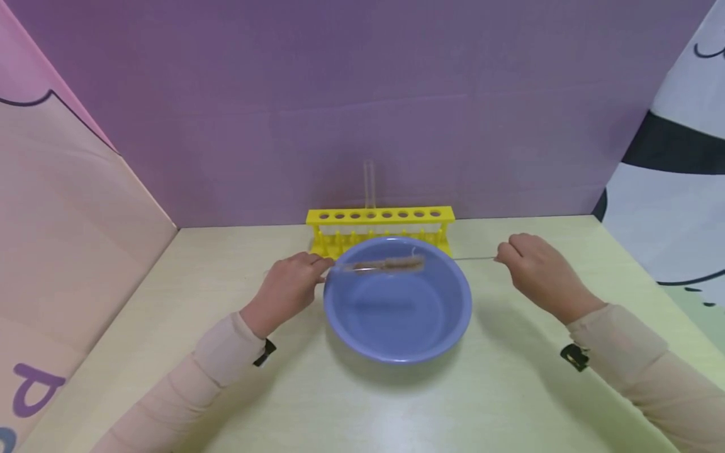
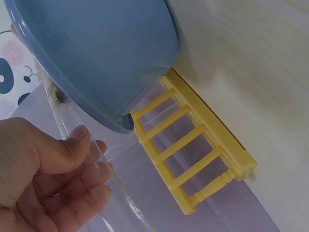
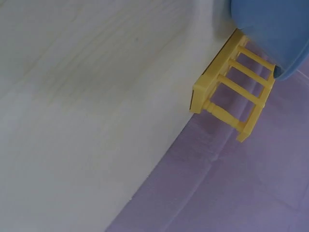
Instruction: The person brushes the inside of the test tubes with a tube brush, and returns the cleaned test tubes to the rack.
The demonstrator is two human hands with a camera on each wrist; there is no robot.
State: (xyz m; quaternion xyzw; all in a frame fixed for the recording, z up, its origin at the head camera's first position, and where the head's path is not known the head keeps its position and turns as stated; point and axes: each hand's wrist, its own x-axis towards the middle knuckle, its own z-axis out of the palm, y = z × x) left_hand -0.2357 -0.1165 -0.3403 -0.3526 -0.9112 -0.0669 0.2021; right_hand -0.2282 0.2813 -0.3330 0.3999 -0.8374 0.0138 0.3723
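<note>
Over the blue basin (image 1: 396,314), my left hand (image 1: 291,283) holds a clear glass test tube (image 2: 120,200) between thumb and fingers, tilted in the left wrist view. My right hand (image 1: 535,274), to the right of the basin, pinches the thin wire handle (image 1: 476,258) of a test tube brush (image 1: 402,264). The brush's brownish bristles lie level above the basin, their left part overlapping the tube in the head view. At the tube's end, some bristles (image 2: 60,94) show in the left wrist view. The right hand is out of sight in the right wrist view.
Behind the basin stands a yellow test tube rack (image 1: 379,216) with a row of holes. One clear tube (image 1: 369,182) sticks up at the rack. A purple panel (image 1: 362,113) closes off the back of the pale table (image 1: 391,415).
</note>
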